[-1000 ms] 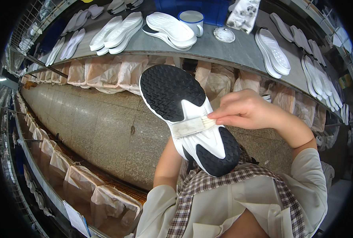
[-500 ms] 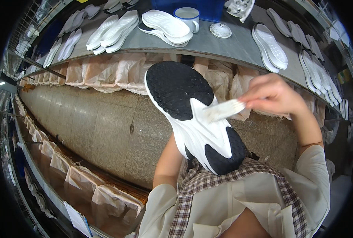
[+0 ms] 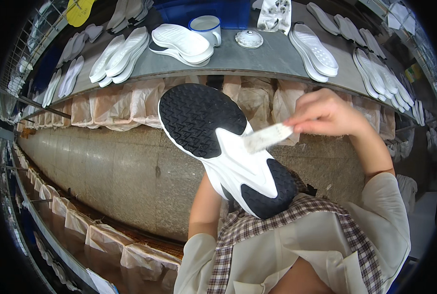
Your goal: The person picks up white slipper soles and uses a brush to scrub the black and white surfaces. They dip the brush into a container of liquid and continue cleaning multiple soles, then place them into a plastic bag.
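A large shoe sole [image 3: 231, 152], white with black treaded pads at its two ends, is tilted up in front of me, tread side showing. Its lower end comes against my checked apron [image 3: 272, 223]. My left forearm [image 3: 205, 208] runs up behind the sole, which hides my left hand and its fingers. Thumb and fingers of my right hand [image 3: 321, 115] pinch one end of a white flat strip [image 3: 268, 137] with dark smudges. The strip's other end, frayed and slightly blurred, lies over the white middle of the sole; brush or folded cloth, I cannot tell which.
Beyond the sole stands a grey bench [image 3: 257, 61] with white soles [image 3: 181, 41] in groups, a blue-rimmed mug [image 3: 206, 29], a white lid [image 3: 249, 39] and a stained white cloth [image 3: 274, 17]. Pale bin liners [image 3: 152, 100] hang below. More lined bins [image 3: 105, 240] stand at left.
The sole and my right hand with the strip sit farther left in view. Bench things have shifted left and up. The strip still lies over the sole's middle.
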